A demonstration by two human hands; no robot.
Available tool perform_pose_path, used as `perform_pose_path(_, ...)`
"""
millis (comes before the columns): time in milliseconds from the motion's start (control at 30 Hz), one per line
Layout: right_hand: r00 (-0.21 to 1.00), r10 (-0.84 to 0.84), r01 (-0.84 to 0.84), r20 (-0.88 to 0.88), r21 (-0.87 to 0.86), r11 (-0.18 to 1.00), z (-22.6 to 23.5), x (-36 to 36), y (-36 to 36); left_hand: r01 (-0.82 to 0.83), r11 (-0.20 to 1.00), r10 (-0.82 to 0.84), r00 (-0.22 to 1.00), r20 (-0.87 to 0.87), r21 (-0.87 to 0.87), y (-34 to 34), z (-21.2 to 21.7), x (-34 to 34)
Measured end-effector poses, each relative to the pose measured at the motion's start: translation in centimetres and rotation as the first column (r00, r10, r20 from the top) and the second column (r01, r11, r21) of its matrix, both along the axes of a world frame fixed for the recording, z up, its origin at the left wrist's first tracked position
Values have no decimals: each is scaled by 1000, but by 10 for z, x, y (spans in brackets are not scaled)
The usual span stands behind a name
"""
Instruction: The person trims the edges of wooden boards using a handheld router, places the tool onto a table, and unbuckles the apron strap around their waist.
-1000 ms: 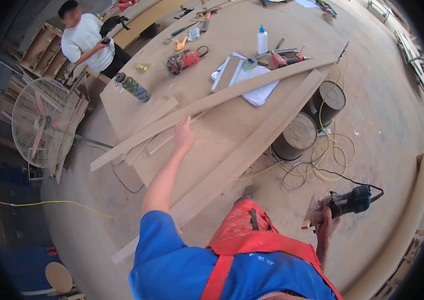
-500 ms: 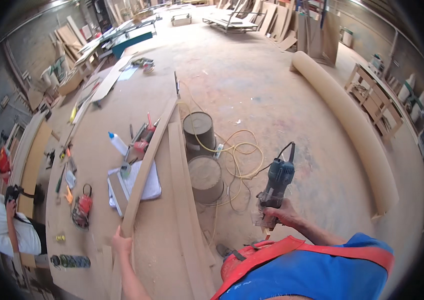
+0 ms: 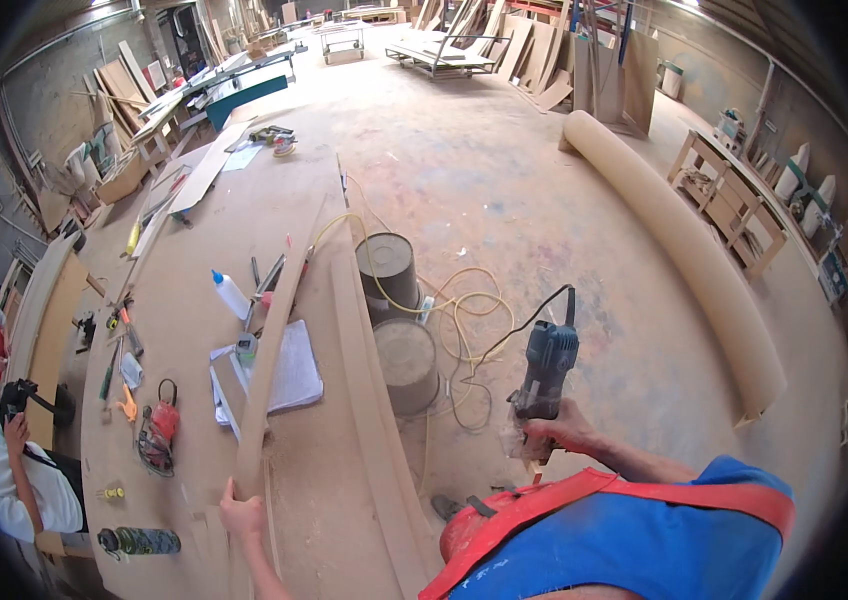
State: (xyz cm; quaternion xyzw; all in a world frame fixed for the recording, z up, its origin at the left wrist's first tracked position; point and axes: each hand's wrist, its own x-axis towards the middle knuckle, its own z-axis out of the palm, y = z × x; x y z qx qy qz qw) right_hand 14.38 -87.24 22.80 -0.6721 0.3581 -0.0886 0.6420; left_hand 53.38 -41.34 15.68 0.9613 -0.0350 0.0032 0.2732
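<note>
My left hand [image 3: 242,512] is closed round the near end of a long thin wooden strip [image 3: 279,330], which slants away across the workbench [image 3: 319,480]. Off the bench's right side, my right hand [image 3: 566,428] grips a dark power tool [image 3: 550,365] with a clear plastic base, looking like a trim router. It is held upright in front of my body, and a black cord leaves its top. Beneath the strip lie an open notebook [image 3: 294,375] and a short board piece. Another long board [image 3: 369,400] runs along the bench's right edge.
Two round drums [image 3: 406,362] stand beside the bench, near a coiled yellow hose [image 3: 479,305]. A red-bodied power tool [image 3: 157,435], a bottle [image 3: 141,541] and a glue bottle [image 3: 231,295] lie on the bench. A large brown roll [image 3: 679,265] is on the right. Two people stand at far left.
My left hand has drawn slightly nearer to me, and the strip has shifted left, covering more of the red tool behind it. The view has tilted slightly; my right hand still holds the power tool.
</note>
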Motion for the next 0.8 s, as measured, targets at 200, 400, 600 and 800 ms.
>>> perform_pose_path(200, 999, 11, -16, 46, 95, 995, 7, 6, 5, -87, 994, 81, 993, 81, 64, 17, -45, 31)
perform_pose_path(400, 996, 89, -89, -23, 17, 996, 9, 8, 13, 166, 957, -196, 975, -107, -237, -70, -20, -46)
perform_pose_path(600, 996, 89, -88, -10, 18, 996, 10, 5, 16, 641, 768, -637, 765, -98, 10, -95, -74, -232)
perform_pose_path(800, 994, 54, -56, 92, 24, 998, -15, 0, -2, 591, 803, -586, 807, 78, -78, -98, -99, -236)
